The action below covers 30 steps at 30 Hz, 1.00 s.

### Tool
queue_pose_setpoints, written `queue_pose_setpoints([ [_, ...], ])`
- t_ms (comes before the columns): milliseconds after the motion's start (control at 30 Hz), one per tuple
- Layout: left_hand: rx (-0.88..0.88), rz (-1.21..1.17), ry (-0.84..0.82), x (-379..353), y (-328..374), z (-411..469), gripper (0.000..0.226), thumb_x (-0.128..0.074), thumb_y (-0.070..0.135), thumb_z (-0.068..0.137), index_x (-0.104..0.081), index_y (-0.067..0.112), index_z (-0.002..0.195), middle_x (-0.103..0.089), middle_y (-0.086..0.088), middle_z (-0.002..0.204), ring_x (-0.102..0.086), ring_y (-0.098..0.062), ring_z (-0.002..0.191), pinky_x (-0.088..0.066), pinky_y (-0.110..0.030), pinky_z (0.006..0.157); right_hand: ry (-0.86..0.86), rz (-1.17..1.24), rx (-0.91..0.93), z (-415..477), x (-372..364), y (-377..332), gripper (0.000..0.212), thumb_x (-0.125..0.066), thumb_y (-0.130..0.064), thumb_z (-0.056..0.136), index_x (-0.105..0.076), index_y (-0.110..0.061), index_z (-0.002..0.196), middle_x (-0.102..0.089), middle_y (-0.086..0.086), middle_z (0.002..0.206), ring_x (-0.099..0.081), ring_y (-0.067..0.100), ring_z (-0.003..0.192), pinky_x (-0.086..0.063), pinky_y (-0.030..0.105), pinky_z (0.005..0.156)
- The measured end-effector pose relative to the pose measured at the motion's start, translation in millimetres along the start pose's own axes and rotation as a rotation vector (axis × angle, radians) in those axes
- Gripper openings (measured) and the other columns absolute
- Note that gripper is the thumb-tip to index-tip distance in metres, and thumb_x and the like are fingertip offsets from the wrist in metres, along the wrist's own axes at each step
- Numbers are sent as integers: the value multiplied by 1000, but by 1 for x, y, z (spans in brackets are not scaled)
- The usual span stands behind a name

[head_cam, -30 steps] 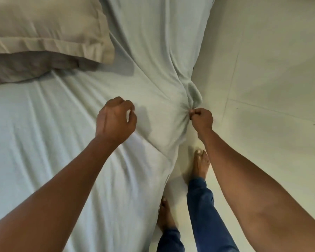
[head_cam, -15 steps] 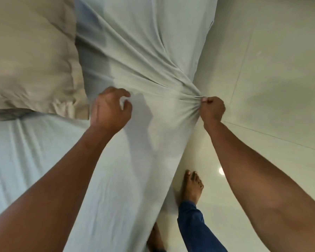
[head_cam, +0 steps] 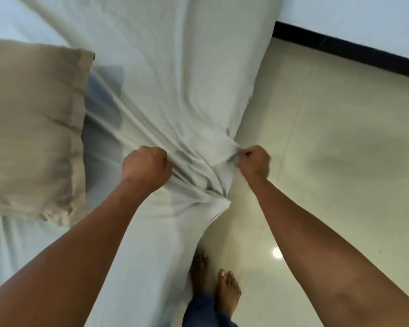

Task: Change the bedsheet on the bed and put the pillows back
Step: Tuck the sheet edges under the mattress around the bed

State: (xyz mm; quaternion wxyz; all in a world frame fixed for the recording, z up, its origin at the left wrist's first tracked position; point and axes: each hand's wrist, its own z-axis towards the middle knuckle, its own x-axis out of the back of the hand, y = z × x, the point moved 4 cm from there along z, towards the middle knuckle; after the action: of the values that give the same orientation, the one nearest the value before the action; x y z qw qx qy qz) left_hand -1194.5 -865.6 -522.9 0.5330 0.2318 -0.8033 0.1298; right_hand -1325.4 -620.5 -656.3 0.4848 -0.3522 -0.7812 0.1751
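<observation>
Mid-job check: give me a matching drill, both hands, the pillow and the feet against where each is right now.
1 left hand
2 right hand
3 pillow
4 bare feet

A on the tiled floor
B lying left of both hands
C grip on the sheet at its floor-side edge
D grip on the sheet further in, nearer the pillow

Pairs: 1-D, 2-C, 3-B, 4-A
</observation>
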Motion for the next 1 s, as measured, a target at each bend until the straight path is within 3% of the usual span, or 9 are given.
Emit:
queue_pose_setpoints([
  [67,-22,-132,150,16,7,19,23,-53,26,92,-67,13,78,-65,-8,72,-55,-33,63,-44,-33,59,137,-97,-61,36,34,5,22,-64,-28,93,-76,-13,103,-76,10,104,-71,32,98,-55,32,78],
  [167,-111,-277,294,29,20,63,17,-58,21,90,-74,15,91,-72,-7,86,-65,-34,77,-53,-38,68,-19,-154,3,81,35,-11,20,-61,-23,95,-76,-10,96,-74,8,100,-69,29,98,-43,26,74],
  [267,-153,-288,215,32,38,113,35,-60,22,87,-73,18,119,-70,-12,108,-66,-38,98,-52,-41,84,-184,141,-27,115,17,-47,30,-62,-38,96,-73,-10,97,-74,9,105,-69,25,98,-51,34,78],
  [367,-104,-184,108,37,48,160,31,-59,28,88,-75,21,113,-71,-13,103,-65,-38,98,-49,-39,86,-324,209,28,130,-10,-82,34,-62,-45,98,-69,-15,83,-73,6,91,-68,18,84,-53,29,73],
  [467,-37,-193,74,50,50,181,23,-58,31,89,-75,19,99,-73,-9,93,-66,-36,88,-49,-35,74,-130,-49,195,152,-4,-103,18,-64,-27,94,-67,-14,81,-65,-5,76,-59,7,69,-43,12,60],
  [600,-44,-250,120,68,38,204,19,-59,23,90,-76,20,97,-74,-6,90,-68,-33,85,-50,-34,71,137,3,-56,233,48,-100,20,-62,-23,90,-76,-9,89,-76,12,90,-73,29,86,-60,35,76],
  [800,-47,-209,18,78,47,241,20,-62,24,85,-75,20,100,-74,-9,95,-67,-35,94,-49,-35,84,-302,277,-4,269,49,-162,11,-69,-31,93,-73,-20,93,-77,2,95,-71,17,87,-58,36,76],
  [900,42,-207,-62,88,56,263,16,-62,32,87,-74,25,95,-72,-4,92,-68,-34,91,-49,-32,77,-465,228,29,267,33,-178,45,-80,-50,84,-71,-10,101,-74,6,96,-73,16,84,-62,35,68],
  [1000,40,-336,-16,104,67,284,16,-61,30,90,-75,24,96,-73,-1,89,-69,-30,86,-56,-36,77,-434,187,112,285,38,-185,20,-81,-25,89,-66,-12,89,-72,10,84,-71,16,71,-60,32,61],
])
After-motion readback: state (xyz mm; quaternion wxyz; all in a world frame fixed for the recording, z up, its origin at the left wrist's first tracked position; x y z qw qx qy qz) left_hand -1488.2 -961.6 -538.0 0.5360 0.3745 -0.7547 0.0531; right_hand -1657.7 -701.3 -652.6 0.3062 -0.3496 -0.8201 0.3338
